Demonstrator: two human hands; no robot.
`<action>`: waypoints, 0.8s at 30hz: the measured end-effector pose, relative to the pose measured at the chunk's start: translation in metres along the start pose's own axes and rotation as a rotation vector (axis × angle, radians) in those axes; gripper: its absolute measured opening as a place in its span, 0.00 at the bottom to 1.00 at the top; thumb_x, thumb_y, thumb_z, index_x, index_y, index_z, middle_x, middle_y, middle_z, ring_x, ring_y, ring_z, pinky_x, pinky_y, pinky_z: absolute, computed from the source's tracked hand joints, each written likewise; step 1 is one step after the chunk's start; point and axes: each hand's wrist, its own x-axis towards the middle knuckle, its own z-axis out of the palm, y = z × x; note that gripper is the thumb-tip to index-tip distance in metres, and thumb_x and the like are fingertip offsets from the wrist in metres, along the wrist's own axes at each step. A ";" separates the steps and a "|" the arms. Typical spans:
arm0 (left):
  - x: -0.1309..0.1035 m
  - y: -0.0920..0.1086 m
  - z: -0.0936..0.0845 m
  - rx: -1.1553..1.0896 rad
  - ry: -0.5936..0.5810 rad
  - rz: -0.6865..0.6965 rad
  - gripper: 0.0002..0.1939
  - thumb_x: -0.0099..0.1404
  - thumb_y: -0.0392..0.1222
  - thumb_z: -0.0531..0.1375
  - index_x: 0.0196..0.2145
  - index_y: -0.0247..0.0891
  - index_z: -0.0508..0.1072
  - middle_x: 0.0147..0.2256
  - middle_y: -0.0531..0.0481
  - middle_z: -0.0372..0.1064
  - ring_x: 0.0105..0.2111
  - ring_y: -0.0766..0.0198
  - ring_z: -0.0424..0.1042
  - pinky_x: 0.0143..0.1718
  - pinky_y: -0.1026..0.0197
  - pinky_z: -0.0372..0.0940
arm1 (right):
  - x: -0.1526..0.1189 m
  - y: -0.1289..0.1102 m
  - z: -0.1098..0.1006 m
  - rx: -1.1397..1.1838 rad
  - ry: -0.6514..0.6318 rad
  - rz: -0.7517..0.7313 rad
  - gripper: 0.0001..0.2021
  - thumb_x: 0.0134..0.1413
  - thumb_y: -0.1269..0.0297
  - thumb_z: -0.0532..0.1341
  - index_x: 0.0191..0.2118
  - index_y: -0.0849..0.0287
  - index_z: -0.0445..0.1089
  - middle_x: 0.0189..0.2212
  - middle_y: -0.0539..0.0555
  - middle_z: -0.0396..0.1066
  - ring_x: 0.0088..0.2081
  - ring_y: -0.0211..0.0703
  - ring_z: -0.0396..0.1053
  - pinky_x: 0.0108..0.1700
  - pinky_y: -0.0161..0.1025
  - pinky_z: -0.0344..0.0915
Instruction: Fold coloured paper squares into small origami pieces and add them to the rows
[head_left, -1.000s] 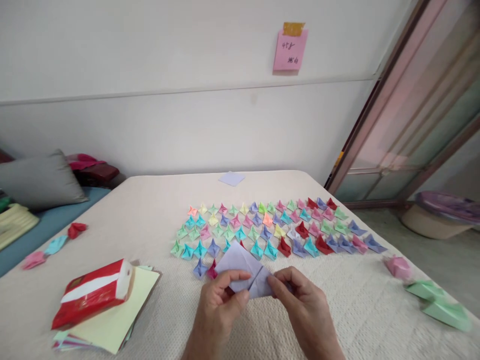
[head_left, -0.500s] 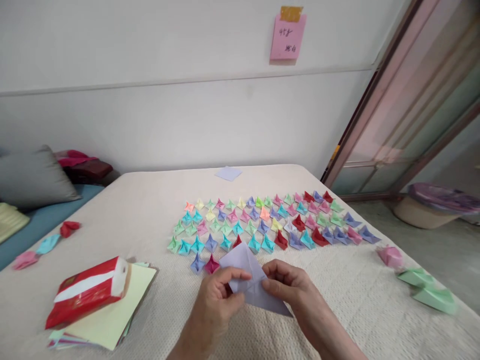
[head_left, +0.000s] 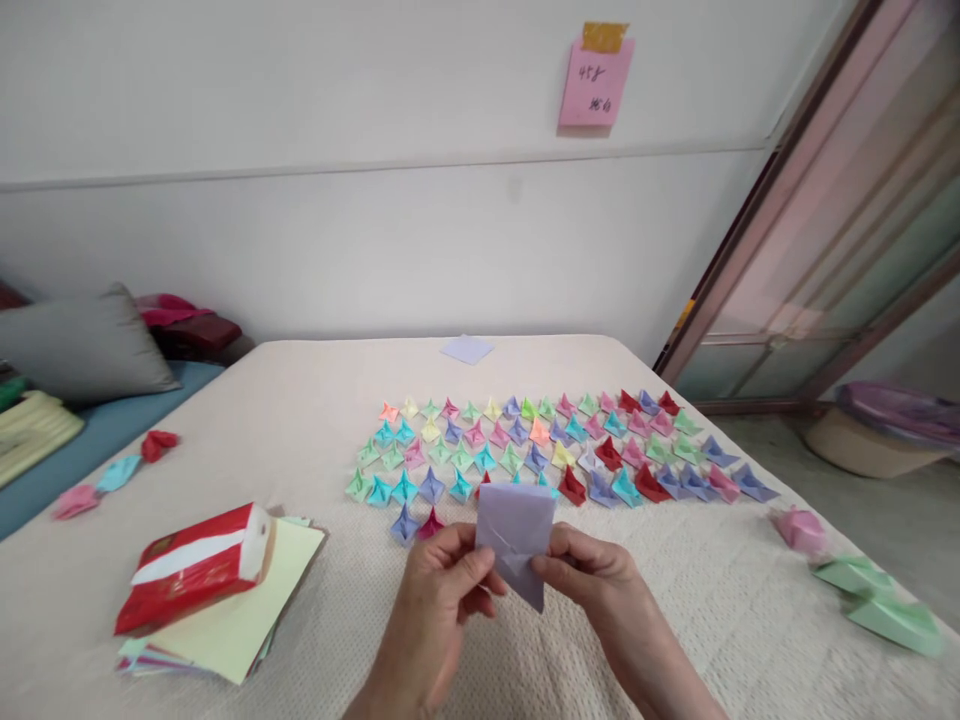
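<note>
A partly folded lavender paper (head_left: 516, 530) is held up between my two hands, over the quilted cloth. My left hand (head_left: 450, 590) pinches its left edge between thumb and fingers. On the right edge, the thumb and bent fingers of my right hand (head_left: 596, 580) grip the same paper. Behind it, several rows of small folded paper boats (head_left: 463, 457) in many colours stand on the cloth. A blue-violet one (head_left: 405, 523) and a magenta one (head_left: 430, 524) sit closest to my left hand.
A red packet (head_left: 196, 565) lies on a stack of coloured sheets (head_left: 259, 600) at left. Folded papers lie near both side edges. A lavender sheet (head_left: 467, 349) rests at the far edge. A bin (head_left: 881, 430) stands on the floor at right.
The lavender paper has turned and now shows a squarer top with a point below. Both hands still hold it. The view has shifted slightly, moving the scene a little to the right.
</note>
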 end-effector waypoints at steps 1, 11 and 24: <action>-0.001 -0.001 0.002 -0.037 0.014 -0.011 0.07 0.57 0.40 0.67 0.33 0.34 0.80 0.23 0.52 0.73 0.24 0.71 0.69 0.25 0.71 0.62 | 0.000 0.002 0.001 -0.011 -0.007 0.008 0.06 0.43 0.62 0.68 0.20 0.55 0.76 0.19 0.47 0.66 0.24 0.39 0.59 0.28 0.37 0.56; -0.007 0.008 0.006 0.286 0.009 0.297 0.10 0.62 0.47 0.64 0.33 0.38 0.80 0.29 0.48 0.78 0.31 0.59 0.75 0.35 0.59 0.69 | -0.004 0.010 0.003 0.136 -0.074 0.010 0.13 0.45 0.62 0.71 0.40 0.51 0.78 0.28 0.51 0.77 0.30 0.46 0.72 0.31 0.39 0.67; -0.017 0.007 0.003 0.710 0.082 0.666 0.06 0.62 0.41 0.63 0.33 0.45 0.82 0.57 0.43 0.70 0.44 0.49 0.75 0.48 0.50 0.66 | -0.014 0.002 -0.002 0.066 -0.067 -0.190 0.08 0.52 0.55 0.68 0.29 0.50 0.80 0.52 0.58 0.72 0.56 0.62 0.63 0.51 0.51 0.63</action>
